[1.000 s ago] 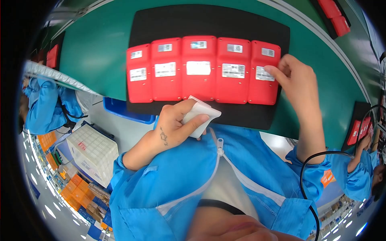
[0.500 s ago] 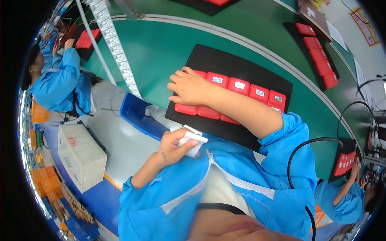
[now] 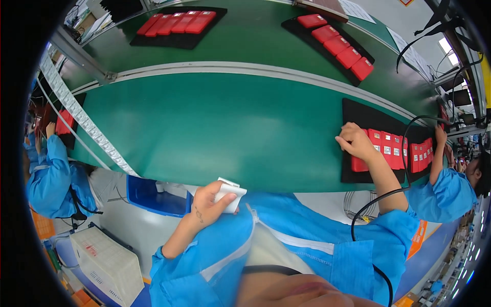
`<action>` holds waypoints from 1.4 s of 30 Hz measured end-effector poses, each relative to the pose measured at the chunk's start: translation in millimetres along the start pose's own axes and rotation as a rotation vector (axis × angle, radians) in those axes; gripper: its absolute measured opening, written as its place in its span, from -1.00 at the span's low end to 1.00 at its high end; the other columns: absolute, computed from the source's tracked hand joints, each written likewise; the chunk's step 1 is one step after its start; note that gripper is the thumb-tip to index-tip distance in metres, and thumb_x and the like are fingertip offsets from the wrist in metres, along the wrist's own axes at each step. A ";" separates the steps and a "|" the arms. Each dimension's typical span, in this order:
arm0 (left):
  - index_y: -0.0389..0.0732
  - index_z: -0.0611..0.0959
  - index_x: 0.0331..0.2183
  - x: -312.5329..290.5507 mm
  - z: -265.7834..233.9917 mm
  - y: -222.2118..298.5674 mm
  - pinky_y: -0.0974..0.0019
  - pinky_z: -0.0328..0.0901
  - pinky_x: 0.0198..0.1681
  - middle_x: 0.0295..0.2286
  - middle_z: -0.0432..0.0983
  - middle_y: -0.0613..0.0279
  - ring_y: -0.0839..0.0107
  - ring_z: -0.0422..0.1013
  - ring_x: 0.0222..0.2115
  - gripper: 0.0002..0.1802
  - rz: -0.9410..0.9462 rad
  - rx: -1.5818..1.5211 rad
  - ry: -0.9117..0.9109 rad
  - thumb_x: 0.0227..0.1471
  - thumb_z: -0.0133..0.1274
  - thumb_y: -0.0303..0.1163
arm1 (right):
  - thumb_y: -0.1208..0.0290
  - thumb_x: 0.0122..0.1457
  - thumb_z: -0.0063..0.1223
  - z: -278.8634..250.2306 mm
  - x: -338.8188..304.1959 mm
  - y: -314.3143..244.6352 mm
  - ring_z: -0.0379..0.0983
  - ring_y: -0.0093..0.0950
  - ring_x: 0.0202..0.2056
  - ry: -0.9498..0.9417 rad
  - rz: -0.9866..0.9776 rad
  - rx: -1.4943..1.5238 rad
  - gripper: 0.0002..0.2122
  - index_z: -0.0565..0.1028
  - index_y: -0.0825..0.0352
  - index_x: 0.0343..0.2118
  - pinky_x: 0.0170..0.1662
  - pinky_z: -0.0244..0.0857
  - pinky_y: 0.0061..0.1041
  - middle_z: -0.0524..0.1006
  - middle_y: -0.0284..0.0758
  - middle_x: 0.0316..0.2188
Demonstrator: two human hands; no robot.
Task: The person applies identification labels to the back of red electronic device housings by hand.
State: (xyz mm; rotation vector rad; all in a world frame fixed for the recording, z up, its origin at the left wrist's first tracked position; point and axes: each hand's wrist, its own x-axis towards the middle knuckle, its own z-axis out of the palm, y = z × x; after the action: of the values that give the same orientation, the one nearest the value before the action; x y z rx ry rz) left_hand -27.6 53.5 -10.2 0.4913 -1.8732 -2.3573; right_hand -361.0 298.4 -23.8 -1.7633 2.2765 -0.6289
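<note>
Left hand: closed, gripping a folded white paper-like bundle, thumb on top, just off the near edge of the smooth green surface. Right hand: fingers curled, at the left end of a row of red rectangular plastic units on a flat black mat; cannot tell if it pinches anything or only rests there. This row sits at the right of the surface, partly behind the right forearm. Just beyond it, another red row lies near a co-worker's hand.

Progress: units lie side by side; those in clear view in the near row carry small white rectangular labels, upper and lower, so labelling looks done on these. Leftmost unit is mostly under the hand and arm, so its labels can't be confirmed. Anything left would be there, as a judgement; the bundle's role is unclear.

Writing: label print too small to read. No readable marking on the bundle.
</note>
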 end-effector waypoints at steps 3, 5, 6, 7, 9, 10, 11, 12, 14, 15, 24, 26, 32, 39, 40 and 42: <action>-0.39 0.46 -0.38 -0.6 0.0 -0.5 0.48 0.32 -0.55 -0.55 0.45 0.15 0.48 0.41 -0.60 -0.86 0.002 0.011 0.050 -0.08 -0.09 -0.56 | 0.41 -0.10 0.00 -8.8 7.4 17.1 0.25 -0.32 -0.53 0.181 0.132 -0.080 -0.80 0.35 0.39 -0.74 -0.37 0.16 -0.44 0.35 -0.25 -0.69; -0.39 0.46 -0.38 1.6 -2.2 -1.0 0.48 0.32 -0.55 -0.55 0.44 0.14 0.48 0.41 -0.60 -0.86 0.007 0.005 0.057 -0.08 -0.10 -0.57 | 0.30 -0.04 -0.02 -22.7 25.2 60.0 0.34 -0.41 -0.38 0.601 0.446 0.071 -0.78 0.45 0.39 -0.48 -0.28 0.18 -0.53 0.44 -0.22 -0.46; -0.40 0.46 -0.38 3.8 -2.5 -0.6 0.47 0.32 -0.55 -0.55 0.44 0.14 0.48 0.41 -0.60 -0.86 0.007 -0.001 0.063 -0.07 -0.10 -0.57 | 0.25 -0.01 -0.03 -33.5 29.5 108.9 0.33 -0.42 -0.30 0.718 0.450 0.135 -0.68 0.38 0.39 -0.26 -0.23 0.17 -0.52 0.41 -0.20 -0.30; -0.40 0.46 -0.38 4.6 -3.5 0.8 0.47 0.32 -0.55 -0.55 0.45 0.14 0.48 0.41 -0.60 -0.86 -0.010 -0.006 0.079 -0.08 -0.10 -0.57 | 0.21 -0.04 0.00 -40.7 44.0 138.4 0.32 -0.39 -0.27 0.863 0.663 0.124 -0.58 0.31 0.42 -0.19 -0.21 0.17 -0.51 0.39 -0.19 -0.27; -0.39 0.46 -0.38 5.0 -4.4 5.2 0.47 0.32 -0.56 -0.55 0.45 0.14 0.48 0.41 -0.60 -0.86 0.003 0.022 0.080 -0.08 -0.10 -0.56 | 0.22 -0.12 0.10 -59.6 62.6 204.9 0.32 -0.39 -0.26 0.981 1.068 0.472 -0.55 0.31 0.44 -0.23 -0.22 0.17 -0.51 0.39 -0.21 -0.28; -0.39 0.46 -0.38 3.5 -5.3 6.0 0.47 0.32 -0.56 -0.55 0.45 0.14 0.48 0.41 -0.61 -0.86 0.001 0.053 0.095 -0.08 -0.10 -0.56 | 0.22 -0.12 0.10 -58.6 72.1 213.4 0.32 -0.39 -0.26 0.973 1.052 0.483 -0.55 0.31 0.44 -0.23 -0.22 0.17 -0.51 0.39 -0.21 -0.28; -0.41 0.41 -0.36 3.3 -6.8 4.5 0.46 0.31 -0.61 -0.58 0.43 0.10 0.43 0.40 -0.66 -0.82 0.047 0.131 0.104 -0.06 -0.10 -0.49 | 0.25 -0.17 0.14 -60.1 79.0 220.5 0.33 -0.41 -0.27 1.053 1.103 0.750 -0.57 0.33 0.40 -0.26 -0.23 0.18 -0.52 0.40 -0.24 -0.30; -0.41 0.41 -0.36 1.2 -9.9 2.9 0.46 0.31 -0.61 -0.58 0.43 0.10 0.43 0.40 -0.66 -0.82 0.052 0.128 0.123 -0.06 -0.10 -0.49 | 0.28 -0.21 0.19 -58.6 89.4 222.9 0.34 -0.43 -0.28 1.110 1.150 1.018 -0.59 0.35 0.37 -0.29 -0.24 0.18 -0.52 0.41 -0.27 -0.32; -0.39 0.46 -0.38 0.6 -15.6 2.1 0.46 0.33 -0.56 -0.56 0.45 0.15 0.47 0.41 -0.61 -0.85 0.013 0.028 0.190 -0.07 -0.09 -0.53 | 0.36 -0.25 0.22 -62.4 100.8 230.9 0.38 -0.45 -0.33 1.026 1.056 0.981 -0.62 0.36 0.30 -0.32 -0.27 0.21 -0.50 0.44 -0.30 -0.37; -0.39 0.46 -0.38 -3.1 -17.7 1.2 0.46 0.33 -0.56 -0.56 0.45 0.15 0.47 0.41 -0.61 -0.85 0.013 0.025 0.205 -0.07 -0.09 -0.53 | 0.39 -0.24 0.20 -61.8 102.7 228.2 0.39 -0.45 -0.36 0.990 1.084 1.032 -0.63 0.36 0.29 -0.32 -0.30 0.21 -0.51 0.44 -0.31 -0.39; -0.38 0.41 -0.33 8.8 -39.2 3.0 0.45 0.30 -0.63 -0.52 0.44 0.03 0.44 0.38 -0.67 -0.77 0.082 -0.179 0.258 -0.05 -0.09 -0.42 | 0.55 -0.08 0.03 -48.1 106.1 144.0 0.39 -0.31 -0.28 1.039 0.814 1.308 -0.69 0.29 0.36 -0.22 -0.23 0.31 -0.25 0.40 -0.24 -0.30; -0.35 0.42 -0.36 14.8 -59.1 -6.4 0.46 0.30 -0.64 -0.48 0.44 -0.07 0.47 0.37 -0.68 -0.76 0.104 -0.226 0.323 -0.06 -0.06 -0.36 | 0.55 -0.09 0.04 -37.5 94.1 113.4 0.38 -0.32 -0.27 0.981 0.828 1.273 -0.68 0.28 0.36 -0.22 -0.24 0.31 -0.25 0.39 -0.24 -0.27; -0.33 0.43 -0.37 13.2 -100.1 -33.2 0.55 0.22 -0.51 -0.42 0.44 -0.07 0.46 0.39 -0.48 -0.76 0.360 -0.305 0.628 -0.05 -0.06 -0.34 | 0.54 -0.05 -0.01 17.5 38.3 -23.0 0.34 -0.42 -0.20 0.677 0.721 1.366 -0.64 0.23 0.37 -0.14 -0.14 0.25 -0.42 0.37 -0.25 -0.23; -0.37 0.42 -0.30 11.3 -122.6 -21.8 0.57 0.21 -0.49 -0.27 0.40 -0.02 0.49 0.39 -0.46 -0.75 0.411 -0.270 0.665 -0.04 -0.08 -0.40 | 0.50 -0.04 -0.01 71.5 23.4 -110.5 0.29 -0.47 -0.14 0.548 0.690 1.153 -0.56 0.19 0.42 -0.05 -0.10 0.19 -0.51 0.35 -0.22 -0.19; -0.38 0.42 -0.30 13.9 -123.6 -18.4 0.57 0.23 -0.51 -0.24 0.38 0.01 0.52 0.39 -0.52 -0.74 0.346 -0.198 0.619 -0.04 -0.08 -0.40 | 0.49 -0.01 -0.03 74.1 27.5 -111.8 0.26 -0.47 -0.10 0.594 0.664 1.075 -0.57 0.20 0.43 -0.05 -0.05 0.13 -0.51 0.32 -0.20 -0.15; -0.37 0.44 -0.33 25.0 -121.8 -17.2 0.57 0.27 -0.53 -0.17 0.33 0.03 0.55 0.38 -0.58 -0.77 0.280 -0.175 0.531 -0.06 -0.07 -0.42 | 0.43 0.04 -0.08 88.4 28.2 -104.9 0.16 -0.45 -0.03 0.649 0.523 0.599 -0.60 0.22 0.42 -0.04 0.02 0.01 -0.51 0.24 -0.18 -0.06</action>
State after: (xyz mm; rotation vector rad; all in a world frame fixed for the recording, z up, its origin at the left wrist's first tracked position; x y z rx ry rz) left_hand -12.0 -62.5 -55.4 0.6985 -1.3836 -1.9386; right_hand -241.4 231.7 -53.2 -0.6999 2.3718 -1.7031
